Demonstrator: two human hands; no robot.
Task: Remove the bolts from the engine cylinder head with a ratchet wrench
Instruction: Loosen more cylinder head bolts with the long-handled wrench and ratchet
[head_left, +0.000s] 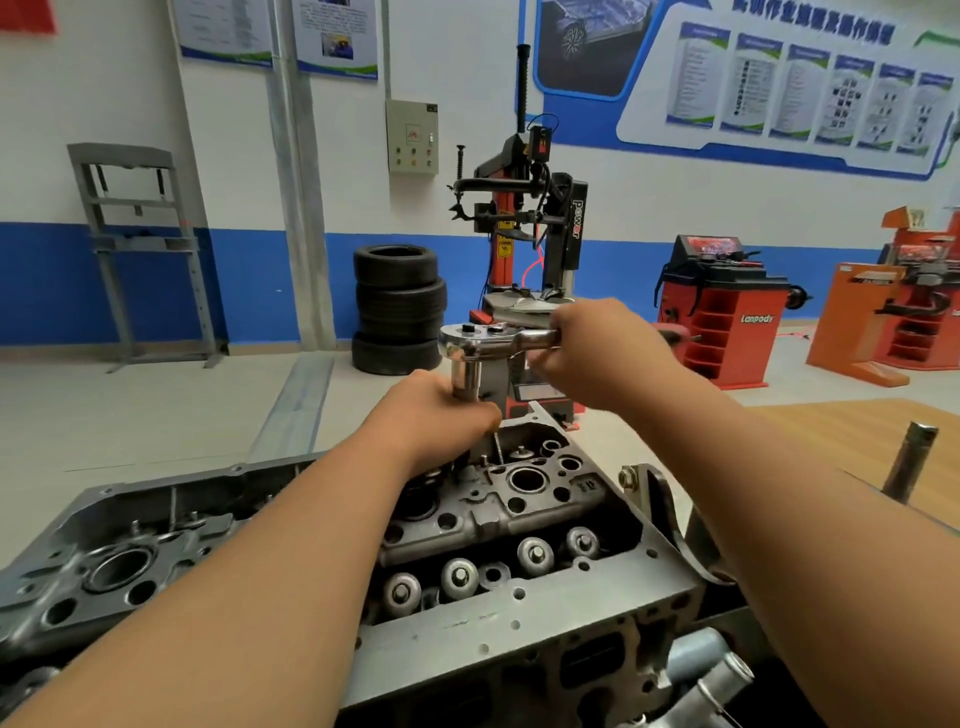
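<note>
**Hidden and cut-off regions.** The left hand (441, 415) covers the lower end of the socket (466, 376), so what the socket sits on cannot be seen. The right hand (597, 353) wraps the handle of the ratchet wrench (493, 340), hiding everything past the neck. The left forearm masks the middle of the cylinder head (519, 613), which also runs off the left and bottom edges. Below the right forearm, a pipe (722, 675) is cut by the bottom edge. Right of that forearm, the base of a metal post (911, 462) is hidden behind it. Beyond the hands, the print on the wall posters (779, 88) is too blurred to read.
</note>
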